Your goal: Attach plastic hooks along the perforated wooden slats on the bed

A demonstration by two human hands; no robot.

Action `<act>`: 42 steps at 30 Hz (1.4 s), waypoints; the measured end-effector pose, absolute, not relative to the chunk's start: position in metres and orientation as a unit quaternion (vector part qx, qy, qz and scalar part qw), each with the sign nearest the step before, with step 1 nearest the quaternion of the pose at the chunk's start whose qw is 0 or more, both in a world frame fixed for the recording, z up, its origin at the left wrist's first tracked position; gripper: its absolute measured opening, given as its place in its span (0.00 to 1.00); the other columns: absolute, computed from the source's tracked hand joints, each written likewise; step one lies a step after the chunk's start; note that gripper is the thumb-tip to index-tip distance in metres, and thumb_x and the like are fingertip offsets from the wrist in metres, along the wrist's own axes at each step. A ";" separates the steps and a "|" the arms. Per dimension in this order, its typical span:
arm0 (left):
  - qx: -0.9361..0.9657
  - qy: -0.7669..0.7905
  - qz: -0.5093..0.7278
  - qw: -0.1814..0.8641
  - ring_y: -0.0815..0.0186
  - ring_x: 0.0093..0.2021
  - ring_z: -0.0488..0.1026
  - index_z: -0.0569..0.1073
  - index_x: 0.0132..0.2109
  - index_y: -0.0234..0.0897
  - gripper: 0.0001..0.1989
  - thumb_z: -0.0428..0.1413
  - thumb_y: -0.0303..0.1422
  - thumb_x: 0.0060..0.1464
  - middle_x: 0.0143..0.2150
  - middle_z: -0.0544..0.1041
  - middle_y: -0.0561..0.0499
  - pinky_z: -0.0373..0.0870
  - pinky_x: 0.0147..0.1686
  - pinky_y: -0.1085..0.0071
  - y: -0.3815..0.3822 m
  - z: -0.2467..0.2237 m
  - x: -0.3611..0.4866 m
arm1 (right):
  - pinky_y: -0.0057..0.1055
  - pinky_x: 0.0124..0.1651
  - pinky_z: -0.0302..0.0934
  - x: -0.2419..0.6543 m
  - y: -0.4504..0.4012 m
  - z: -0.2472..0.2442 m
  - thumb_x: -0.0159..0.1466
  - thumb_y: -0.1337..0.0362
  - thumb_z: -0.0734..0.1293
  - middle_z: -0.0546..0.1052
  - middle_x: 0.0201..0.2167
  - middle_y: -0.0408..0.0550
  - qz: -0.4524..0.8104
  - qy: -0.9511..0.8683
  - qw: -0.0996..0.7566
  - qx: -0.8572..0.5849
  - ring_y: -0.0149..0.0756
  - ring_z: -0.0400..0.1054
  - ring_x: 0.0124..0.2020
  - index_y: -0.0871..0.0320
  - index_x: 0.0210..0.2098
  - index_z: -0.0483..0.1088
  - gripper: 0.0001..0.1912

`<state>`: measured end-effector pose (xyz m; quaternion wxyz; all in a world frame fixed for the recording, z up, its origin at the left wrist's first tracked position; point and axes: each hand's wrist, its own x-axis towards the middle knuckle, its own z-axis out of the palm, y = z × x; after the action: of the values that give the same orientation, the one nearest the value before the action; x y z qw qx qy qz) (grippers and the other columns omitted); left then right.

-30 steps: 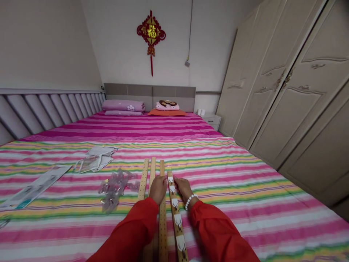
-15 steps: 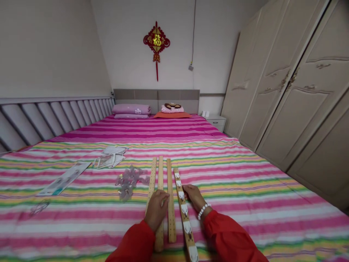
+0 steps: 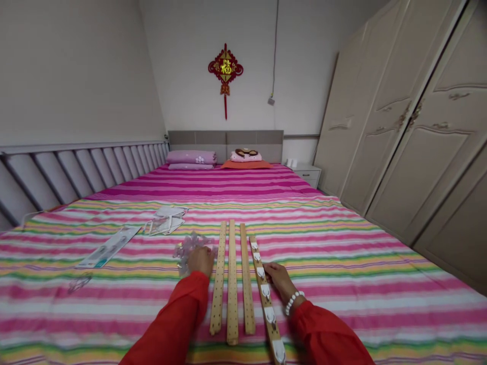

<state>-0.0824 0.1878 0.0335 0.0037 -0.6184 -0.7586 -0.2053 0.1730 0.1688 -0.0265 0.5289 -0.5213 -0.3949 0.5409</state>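
Note:
My left hand [image 3: 201,259] is over the right side of a pile of small clear plastic packets [image 3: 183,251], fingers curled; whatever is between them is hidden. At the right, my right hand [image 3: 279,279] has its fingers closed at the edge of a wooden strip [image 3: 262,281] that carries a row of white adhesive hooks. Left of that strip lie three bare wooden strips: a drilled one [image 3: 218,284], a middle one [image 3: 232,289] and a third [image 3: 246,281], all lengthwise and roughly parallel.
A striped sheet [image 3: 323,243] covers the bed. To the left lie a long flat package [image 3: 110,247], a stack of flat packets [image 3: 166,220] and a thin wire-like bundle [image 3: 80,282]. A metal rail [image 3: 87,170] bounds the left side; wardrobes [image 3: 411,137] stand right.
My left hand has moved left, off the bare wooden strips and onto the packet pile. My right hand stays at the hooked strip. The view has shifted slightly.

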 end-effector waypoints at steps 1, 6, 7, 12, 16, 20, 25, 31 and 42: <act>-0.613 -0.766 -0.194 -0.004 0.55 0.42 0.73 0.79 0.33 0.33 0.17 0.49 0.38 0.56 0.39 0.78 0.38 0.64 0.43 0.63 0.190 0.034 -0.081 | 0.27 0.21 0.49 0.173 0.169 -0.026 0.43 0.58 0.69 0.67 0.11 0.39 0.543 -0.392 0.529 -0.521 0.26 0.55 0.15 0.61 0.17 0.72 0.11; -0.578 -0.781 -0.222 -0.078 0.56 0.35 0.73 0.74 0.24 0.36 0.13 0.52 0.35 0.52 0.31 0.77 0.42 0.64 0.35 0.66 0.192 0.031 -0.083 | 0.26 0.20 0.51 0.176 0.170 -0.027 0.44 0.58 0.70 0.67 0.11 0.39 0.557 -0.376 0.529 -0.518 0.26 0.56 0.15 0.60 0.16 0.69 0.11; -0.564 -0.782 -0.248 -0.098 0.58 0.32 0.73 0.73 0.22 0.37 0.12 0.53 0.35 0.51 0.27 0.76 0.44 0.63 0.33 0.67 0.191 0.030 -0.086 | 0.26 0.20 0.51 0.177 0.170 -0.028 0.44 0.58 0.70 0.68 0.12 0.39 0.560 -0.373 0.529 -0.517 0.26 0.57 0.15 0.60 0.15 0.69 0.11; -0.507 -0.714 -0.446 -0.186 0.64 0.25 0.68 0.73 0.22 0.35 0.10 0.55 0.35 0.46 0.19 0.71 0.52 0.63 0.28 0.69 0.184 0.030 -0.098 | 0.25 0.20 0.53 0.180 0.169 -0.024 0.45 0.60 0.70 0.69 0.13 0.41 0.579 -0.355 0.529 -0.509 0.26 0.59 0.15 0.60 0.16 0.69 0.10; -0.496 -0.634 -0.553 -0.218 0.63 0.27 0.72 0.76 0.27 0.34 0.11 0.58 0.39 0.44 0.24 0.76 0.50 0.69 0.29 0.69 0.172 0.031 -0.096 | 0.23 0.18 0.54 0.183 0.170 -0.019 0.46 0.64 0.71 0.71 0.14 0.43 0.594 -0.328 0.526 -0.512 0.25 0.60 0.15 0.61 0.17 0.69 0.08; -0.603 -0.528 -0.587 -0.109 0.64 0.32 0.75 0.77 0.31 0.36 0.10 0.57 0.39 0.50 0.31 0.78 0.49 0.72 0.31 0.70 0.150 0.039 -0.084 | 0.22 0.17 0.53 0.186 0.169 -0.011 0.48 0.65 0.71 0.72 0.15 0.43 0.589 -0.312 0.534 -0.520 0.24 0.60 0.14 0.61 0.19 0.69 0.07; -0.727 -0.413 -0.542 0.086 0.67 0.40 0.75 0.76 0.39 0.39 0.07 0.53 0.29 0.57 0.38 0.78 0.49 0.73 0.41 0.71 0.127 0.048 -0.066 | 0.21 0.16 0.50 0.176 0.153 0.021 0.49 0.58 0.73 0.70 0.14 0.41 0.576 -0.373 0.553 -0.473 0.23 0.58 0.13 0.61 0.20 0.69 0.13; -0.734 -0.393 -0.531 0.156 0.67 0.40 0.74 0.74 0.41 0.37 0.08 0.54 0.24 0.56 0.38 0.76 0.49 0.73 0.43 0.71 0.120 0.047 -0.043 | 0.21 0.18 0.54 0.145 0.125 0.060 0.49 0.54 0.75 0.73 0.18 0.41 0.629 -0.448 0.496 -0.397 0.24 0.62 0.16 0.61 0.26 0.73 0.17; -0.760 -0.407 -0.490 0.127 0.67 0.41 0.74 0.75 0.41 0.38 0.09 0.50 0.26 0.58 0.38 0.77 0.47 0.73 0.42 0.71 0.114 0.038 -0.012 | 0.21 0.16 0.50 0.135 0.125 0.056 0.48 0.54 0.74 0.68 0.11 0.38 0.627 -0.412 0.529 -0.396 0.24 0.59 0.13 0.60 0.23 0.70 0.16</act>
<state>-0.0122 0.1139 0.0377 0.1275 -0.7604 -0.4070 -0.4898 0.1354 0.1249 0.0557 0.5291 -0.3959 -0.4118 0.6275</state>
